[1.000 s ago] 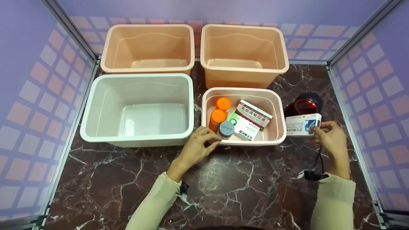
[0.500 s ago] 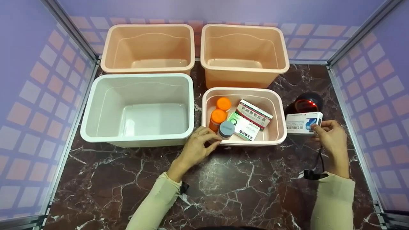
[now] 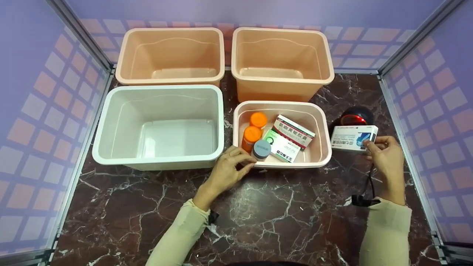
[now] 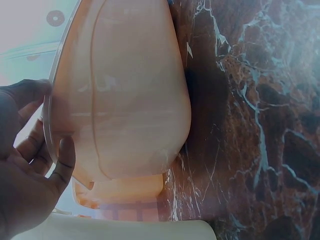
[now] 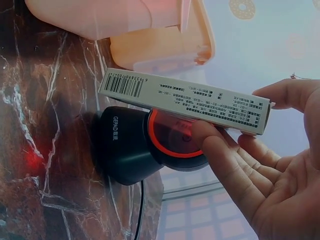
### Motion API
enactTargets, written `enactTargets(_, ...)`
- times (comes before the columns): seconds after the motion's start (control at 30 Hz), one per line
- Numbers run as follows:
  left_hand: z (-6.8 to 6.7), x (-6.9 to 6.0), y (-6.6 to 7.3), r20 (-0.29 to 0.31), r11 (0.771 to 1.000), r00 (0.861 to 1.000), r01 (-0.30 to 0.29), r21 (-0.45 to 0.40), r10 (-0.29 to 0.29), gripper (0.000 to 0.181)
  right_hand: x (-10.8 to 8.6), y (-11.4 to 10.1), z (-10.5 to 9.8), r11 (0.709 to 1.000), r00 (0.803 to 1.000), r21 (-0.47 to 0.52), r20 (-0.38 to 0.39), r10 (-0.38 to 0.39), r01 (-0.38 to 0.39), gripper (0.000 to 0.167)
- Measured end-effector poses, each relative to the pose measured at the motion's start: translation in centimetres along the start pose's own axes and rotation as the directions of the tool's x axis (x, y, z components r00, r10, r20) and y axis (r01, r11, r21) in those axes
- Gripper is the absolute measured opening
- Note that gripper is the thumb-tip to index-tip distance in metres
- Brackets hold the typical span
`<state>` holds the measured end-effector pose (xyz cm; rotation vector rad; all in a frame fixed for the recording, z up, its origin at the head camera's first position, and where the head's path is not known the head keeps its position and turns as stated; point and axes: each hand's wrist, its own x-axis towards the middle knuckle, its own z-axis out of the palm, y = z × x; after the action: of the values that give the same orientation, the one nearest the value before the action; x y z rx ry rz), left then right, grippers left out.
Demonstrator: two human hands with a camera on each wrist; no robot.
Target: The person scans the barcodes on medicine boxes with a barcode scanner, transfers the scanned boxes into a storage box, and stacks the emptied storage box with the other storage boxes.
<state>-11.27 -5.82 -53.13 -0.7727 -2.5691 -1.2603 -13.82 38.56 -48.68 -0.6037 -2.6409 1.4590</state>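
My right hand (image 3: 386, 155) pinches a white medicine box (image 3: 353, 137) by its right end, thumb on top. The box is held just in front of a black barcode scanner (image 3: 357, 113) with a red glow. In the right wrist view the printed barcode (image 5: 123, 85) shows on the box's narrow side. With thumb and fingers curled over the rim, my left hand (image 3: 230, 168) grips the low pale-pink bin (image 3: 320, 140) at its near left corner. Inside that bin are two orange-capped bottles (image 3: 252, 134), a grey-capped bottle (image 3: 261, 149) and two medicine boxes (image 3: 293, 133).
A white bin (image 3: 159, 161) stands left of the low bin. Two peach bins, one at the back left (image 3: 170, 81) and one at the back right (image 3: 284, 79), stand against the rear panel. The scanner's cable (image 3: 369, 183) runs toward me over the marble-patterned table (image 3: 266, 214).
The medicine box in my right hand has moved slightly away from me and to the right, closer to the scanner. My left hand has stayed at the bin's rim.
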Motion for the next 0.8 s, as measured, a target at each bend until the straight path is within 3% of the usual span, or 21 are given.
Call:
enactTargets(0.23, 0.01, -0.01, 0.02, -0.001, 1.000, 1.000, 0.004, 0.005, -0.004, 0.013, 0.06, -0.26, 0.06, 0.998, 0.999, 0.048, -0.011, 0.041, -0.041, 0.020)
enactTargets(0.47, 0.06, -0.08, -0.05, -0.001, 1.000, 1.000, 0.009, 0.010, -0.009, 0.012, 0.25, 0.20, 0.56, 0.966, 0.994, 0.237, -0.008, 0.110, -0.105, 0.018)
enactTargets(0.8, 0.10, -0.01, -0.14, -0.009, 1.000, 1.000, -0.006, 0.012, 0.007, 0.012, -0.08, 0.43, 0.45, 0.947, 0.991, 0.295, 0.004, 0.135, -0.130, 0.017)
